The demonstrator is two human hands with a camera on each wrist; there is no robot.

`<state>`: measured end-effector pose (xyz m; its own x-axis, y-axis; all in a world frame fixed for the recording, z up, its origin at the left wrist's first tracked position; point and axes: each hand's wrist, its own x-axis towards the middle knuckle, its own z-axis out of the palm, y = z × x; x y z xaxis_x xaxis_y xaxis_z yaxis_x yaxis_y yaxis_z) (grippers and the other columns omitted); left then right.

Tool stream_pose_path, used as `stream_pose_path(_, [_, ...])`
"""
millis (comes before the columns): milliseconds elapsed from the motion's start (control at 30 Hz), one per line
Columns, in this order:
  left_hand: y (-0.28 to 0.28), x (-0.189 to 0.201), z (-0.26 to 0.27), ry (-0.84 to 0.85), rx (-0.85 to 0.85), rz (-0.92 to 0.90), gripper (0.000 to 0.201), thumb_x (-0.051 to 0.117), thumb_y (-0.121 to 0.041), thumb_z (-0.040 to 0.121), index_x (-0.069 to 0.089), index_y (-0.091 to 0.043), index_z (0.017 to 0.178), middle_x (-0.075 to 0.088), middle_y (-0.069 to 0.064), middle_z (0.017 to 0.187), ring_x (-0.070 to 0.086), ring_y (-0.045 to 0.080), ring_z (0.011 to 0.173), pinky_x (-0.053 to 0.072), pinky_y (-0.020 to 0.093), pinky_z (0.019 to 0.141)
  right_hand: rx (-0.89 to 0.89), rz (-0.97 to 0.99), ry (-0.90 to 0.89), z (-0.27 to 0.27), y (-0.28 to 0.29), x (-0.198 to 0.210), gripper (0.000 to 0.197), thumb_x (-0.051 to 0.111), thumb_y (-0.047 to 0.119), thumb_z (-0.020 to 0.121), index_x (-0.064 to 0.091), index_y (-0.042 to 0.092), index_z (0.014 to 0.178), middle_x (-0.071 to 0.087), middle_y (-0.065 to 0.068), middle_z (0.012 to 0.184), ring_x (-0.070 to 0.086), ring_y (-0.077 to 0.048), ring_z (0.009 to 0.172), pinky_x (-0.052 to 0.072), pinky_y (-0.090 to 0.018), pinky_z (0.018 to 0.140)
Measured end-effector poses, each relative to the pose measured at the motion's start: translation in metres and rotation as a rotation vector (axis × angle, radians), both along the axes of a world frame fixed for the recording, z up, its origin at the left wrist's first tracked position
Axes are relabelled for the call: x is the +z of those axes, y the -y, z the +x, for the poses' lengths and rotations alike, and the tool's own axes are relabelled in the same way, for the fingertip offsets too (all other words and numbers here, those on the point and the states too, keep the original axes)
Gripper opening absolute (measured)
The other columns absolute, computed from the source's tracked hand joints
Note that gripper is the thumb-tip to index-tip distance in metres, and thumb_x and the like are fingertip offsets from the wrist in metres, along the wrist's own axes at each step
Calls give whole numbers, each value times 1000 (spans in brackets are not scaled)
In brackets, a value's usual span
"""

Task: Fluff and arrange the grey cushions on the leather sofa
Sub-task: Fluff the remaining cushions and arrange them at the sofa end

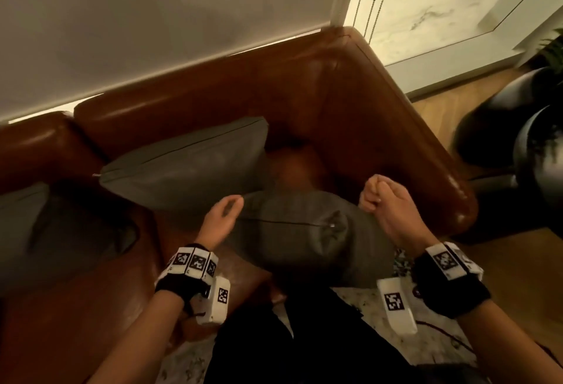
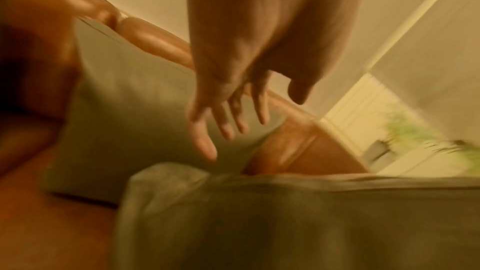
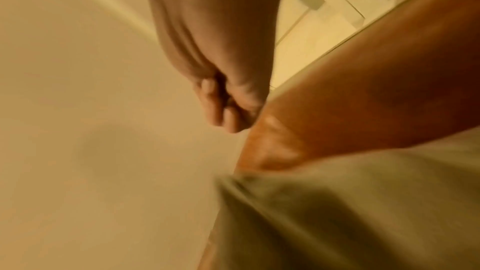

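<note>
right grip (image 1: 384,200) fisted, empty; left grip (image 1: 220,219) open beside cushion (image 1: 307,240)

I count three grey cushions: one (image 1: 307,231) between my two hands, one (image 1: 189,164) leaning on the sofa back, and one (image 1: 61,231) further left. There is one leather sofa (image 1: 350,103) and one dark plant pot (image 1: 533,139).

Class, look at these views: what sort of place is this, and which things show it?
Probably a living room in a home. A brown leather sofa with grey cushions stands against a wall, on wooden flooring, with a potted plant at its end.
</note>
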<state>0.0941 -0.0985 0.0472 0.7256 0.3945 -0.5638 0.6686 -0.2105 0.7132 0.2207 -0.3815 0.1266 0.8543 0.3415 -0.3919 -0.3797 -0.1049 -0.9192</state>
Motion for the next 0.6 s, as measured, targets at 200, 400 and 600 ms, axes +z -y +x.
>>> stream_pose_path(200, [94, -14, -4, -92, -628, -172, 95, 66, -62, 69, 4, -51, 139, -5, 2, 159, -8, 26, 146, 9, 44, 120, 383, -426, 150, -16, -6, -67, 14, 51, 10, 94, 58, 11, 105, 58, -6, 105, 54, -17, 102, 40, -26, 92])
stream_pose_path(400, [126, -43, -14, -136, -730, 0, 93, 66, -46, 77, -12, -71, 121, -24, 3, 156, -27, 42, 138, 5, 68, 111, 265, -253, -319, -40, 11, -111, 29, 49, 65, 81, 64, 49, 100, 50, 1, 138, 32, -24, 139, 24, -47, 117])
stream_pose_path(600, [132, -19, -13, 284, -303, 337, 63, 51, -29, 89, 19, -52, 139, 17, -1, 156, 17, 26, 143, 22, 57, 114, -74, 196, -505, -14, -30, -95, 49, 38, 52, 94, 53, 21, 129, 56, -7, 133, 53, -23, 121, 39, -41, 107])
